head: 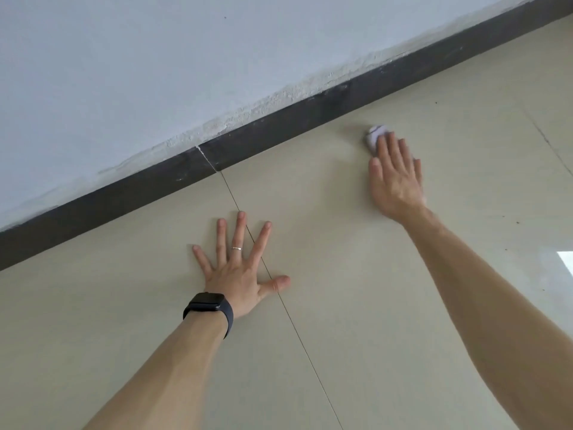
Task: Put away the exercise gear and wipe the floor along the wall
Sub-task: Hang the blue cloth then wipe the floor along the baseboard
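Looking down in the head view, both bare forearms extend forward over the beige tiled floor [356, 321]. The left hand [238, 271] lies palm down and flat on the tile, with its fingers straight and spread wide and its thumb angled out to the right; it holds nothing. A black watch [207, 302] is strapped round the left wrist, and a silver ring [236, 248] sits on the longest finger. A thin grout line [297, 333] runs diagonally across the floor and passes under the index finger and the web of the thumb. The right hand [395, 178] reaches further forward and to the right, palm down, fingers straight and close together, pointing toward the wall. The fingers do not curl: they press flat on a small pale cloth [375, 135], whose bunched end shows beyond the fingertips. The cloth lies on the floor, near the dark baseboard [279, 125] but apart from it. The baseboard runs diagonally from lower left to upper right, with a pale joint at mid length. Above it stands the white wall [155, 57], its plaster rough and flaking along the lower edge. Small dark specks [508, 223] lie on the tile to the right of the right forearm.
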Available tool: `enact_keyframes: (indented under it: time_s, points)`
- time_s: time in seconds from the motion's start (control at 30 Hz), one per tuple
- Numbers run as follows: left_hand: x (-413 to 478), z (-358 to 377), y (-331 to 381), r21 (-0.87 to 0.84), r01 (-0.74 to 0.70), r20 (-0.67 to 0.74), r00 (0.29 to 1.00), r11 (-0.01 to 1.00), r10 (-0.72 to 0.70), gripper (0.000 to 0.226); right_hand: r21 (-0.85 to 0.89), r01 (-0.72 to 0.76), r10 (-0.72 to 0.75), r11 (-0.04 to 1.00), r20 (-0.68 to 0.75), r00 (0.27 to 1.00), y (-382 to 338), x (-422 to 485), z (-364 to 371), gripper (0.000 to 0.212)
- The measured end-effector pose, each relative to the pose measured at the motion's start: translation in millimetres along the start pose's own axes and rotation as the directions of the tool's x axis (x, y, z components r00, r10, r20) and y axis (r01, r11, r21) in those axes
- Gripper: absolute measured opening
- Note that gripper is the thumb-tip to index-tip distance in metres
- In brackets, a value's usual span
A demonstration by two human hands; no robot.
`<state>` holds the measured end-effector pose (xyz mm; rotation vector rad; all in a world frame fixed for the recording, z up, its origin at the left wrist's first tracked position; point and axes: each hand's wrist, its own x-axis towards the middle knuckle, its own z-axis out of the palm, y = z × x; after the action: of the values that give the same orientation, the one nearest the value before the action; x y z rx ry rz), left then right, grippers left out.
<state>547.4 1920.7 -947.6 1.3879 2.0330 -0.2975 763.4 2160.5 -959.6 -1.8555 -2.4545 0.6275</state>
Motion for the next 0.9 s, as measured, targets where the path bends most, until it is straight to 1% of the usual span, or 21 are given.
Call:
enact_keyframes:
  time_s: [0.03,0.07,0.1,0.13,0.17,0.2,0.27,0.33,0.37,0.4,0.5,0.53,0.6,0.63,0.67,0.73,0.77,0.8,0.83,0.87,0.9]
  points:
    - [1,0,1,0.006,-0.002,-0.011,1.0,1.0,0.002,0.099,0.042,-0.135,0.136,0.99,-0.011,0.991,16,16,-11,0.057]
    - [1,1,0,0.011,-0.001,-0.025,1.0,1.0,0.001,0.099,0.095,-0.236,0.238,0.967,-0.015,0.971,26,28,-20,0.057]
    - [2,0,0,0.01,-0.001,-0.04,0.999,1.0,0.002,0.099,0.135,-0.297,0.302,0.945,-0.018,0.953,32,33,-25,0.057]
    - [2,2,1,0.008,-0.005,-0.054,0.999,1.0,0.006,0.098,0.16,-0.325,0.333,0.932,-0.03,0.942,30,31,-27,0.056]
    - [2,4,1,0.009,-0.013,-0.083,0.996,1.0,0.014,0.097,0.162,-0.327,0.338,0.931,-0.047,0.94,23,22,-23,0.055]
    - [2,8,2,0.012,-0.022,-0.143,0.989,1.0,0.023,0.097,0.148,-0.302,0.314,0.942,-0.073,0.946,14,6,-13,0.056]
    - [0,17,0,0.043,-0.02,-0.27,0.962,0.999,0.031,0.096,0.059,-0.188,0.193,0.98,-0.105,0.976,-1,-36,11,0.058]
    - [2,23,-1,0.078,-0.003,-0.311,0.95,0.997,0.027,0.094,-0.024,-0.063,0.06,0.998,-0.085,0.995,7,-49,19,0.059]
    - [2,25,-2,0.093,-0.002,-0.324,0.946,0.996,0.032,0.093,-0.05,-0.034,0.03,0.998,-0.065,0.997,18,-41,13,0.059]
    - [1,27,-4,0.089,0.0,-0.342,0.939,0.996,0.03,0.09,-0.046,-0.069,0.067,0.997,-0.058,0.996,32,-28,4,0.059]
    - [7,29,-5,0.095,-0.023,-0.39,0.919,0.995,0.059,0.084,0.043,-0.295,0.297,0.955,-0.046,0.954,73,13,-27,0.059]
    - [6,27,-5,0.096,-0.025,-0.39,0.919,0.995,0.061,0.082,0.049,-0.325,0.327,0.945,-0.038,0.944,75,13,-30,0.059]
    - [5,25,-5,0.075,-0.027,-0.399,0.916,0.997,0.055,0.079,0.047,-0.304,0.306,0.952,-0.071,0.949,58,-8,-19,0.059]
    - [5,25,-5,0.07,-0.024,-0.4,0.915,0.997,0.05,0.077,0.041,-0.26,0.263,0.965,-0.097,0.96,46,-28,-8,0.06]
    - [5,26,-5,0.074,-0.021,-0.398,0.916,0.997,0.049,0.076,0.009,-0.18,0.18,0.984,-0.109,0.978,34,-50,4,0.06]
    - [5,25,-5,0.078,-0.009,-0.396,0.918,0.997,0.04,0.074,-0.084,0.027,-0.03,0.996,-0.041,0.999,19,-86,18,0.06]
    - [5,26,-6,0.077,-0.01,-0.391,0.919,0.997,0.039,0.074,-0.104,0.098,-0.099,0.99,0.0,0.995,23,-88,18,0.06]
    - [4,26,-7,0.075,-0.014,-0.388,0.921,0.997,0.042,0.074,-0.097,0.114,-0.113,0.989,0.011,0.993,31,-79,13,0.059]
    - [4,27,-8,0.075,-0.018,-0.39,0.92,0.997,0.046,0.074,-0.08,0.057,-0.058,0.995,-0.011,0.998,42,-65,5,0.058]
    - [4,27,-8,0.076,-0.017,-0.391,0.919,0.997,0.045,0.074,-0.037,-0.051,0.05,0.998,-0.032,0.998,51,-49,-4,0.058]
    - [4,27,-8,0.076,-0.015,-0.388,0.921,0.997,0.043,0.074,0.029,-0.175,0.176,0.984,-0.048,0.983,59,-34,-12,0.057]
